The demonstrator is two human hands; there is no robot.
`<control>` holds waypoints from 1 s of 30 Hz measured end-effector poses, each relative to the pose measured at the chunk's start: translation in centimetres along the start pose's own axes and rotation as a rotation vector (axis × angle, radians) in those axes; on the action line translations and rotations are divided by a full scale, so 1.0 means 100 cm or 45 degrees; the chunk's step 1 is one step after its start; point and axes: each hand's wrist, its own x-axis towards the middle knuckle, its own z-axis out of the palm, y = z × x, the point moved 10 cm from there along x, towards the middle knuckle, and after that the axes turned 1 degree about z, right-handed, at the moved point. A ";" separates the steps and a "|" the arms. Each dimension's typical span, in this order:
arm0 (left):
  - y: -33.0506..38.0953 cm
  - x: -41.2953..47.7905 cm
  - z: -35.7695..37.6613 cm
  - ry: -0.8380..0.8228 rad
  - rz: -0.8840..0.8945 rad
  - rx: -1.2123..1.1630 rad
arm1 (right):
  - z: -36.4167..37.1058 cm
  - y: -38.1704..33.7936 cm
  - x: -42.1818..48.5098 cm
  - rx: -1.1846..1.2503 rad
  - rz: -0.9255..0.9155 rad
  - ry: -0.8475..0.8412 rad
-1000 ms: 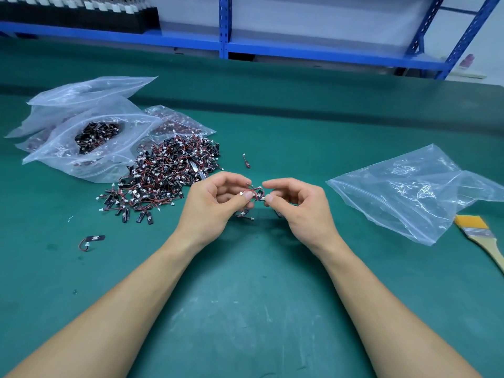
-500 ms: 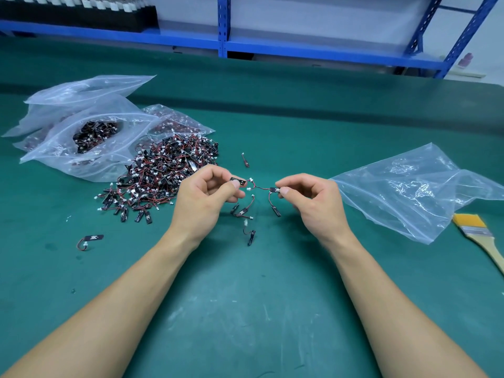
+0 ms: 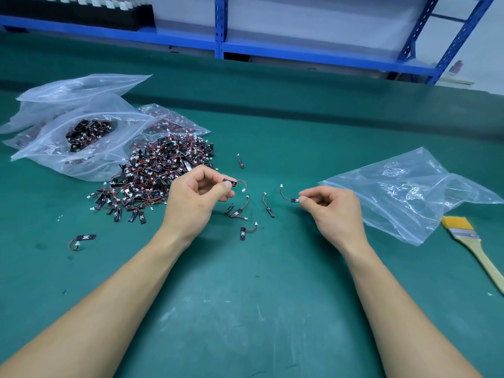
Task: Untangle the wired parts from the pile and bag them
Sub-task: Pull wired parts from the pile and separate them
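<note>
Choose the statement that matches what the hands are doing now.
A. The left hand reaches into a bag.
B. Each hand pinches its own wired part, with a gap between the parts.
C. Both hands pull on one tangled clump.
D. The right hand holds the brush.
B: the left hand pinches a first part and the right hand pinches a second part, and the two parts do not touch.

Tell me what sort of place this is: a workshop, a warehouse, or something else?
Most likely a factory or electronics-assembly packing bench: a green work mat, a heap of small wired parts beside clear zip bags, and blue steel racking behind.
</note>
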 end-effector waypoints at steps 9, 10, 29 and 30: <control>0.002 0.003 -0.005 -0.045 0.028 0.050 | -0.001 -0.001 0.003 -0.198 -0.056 0.008; 0.003 0.003 -0.005 -0.054 0.036 0.057 | -0.003 -0.004 0.003 -0.177 -0.081 0.032; 0.002 -0.014 0.028 -0.451 0.106 0.311 | 0.069 -0.065 -0.042 0.094 -0.443 -0.317; 0.002 -0.016 0.030 -0.465 0.118 0.316 | 0.070 -0.064 -0.042 0.104 -0.431 -0.335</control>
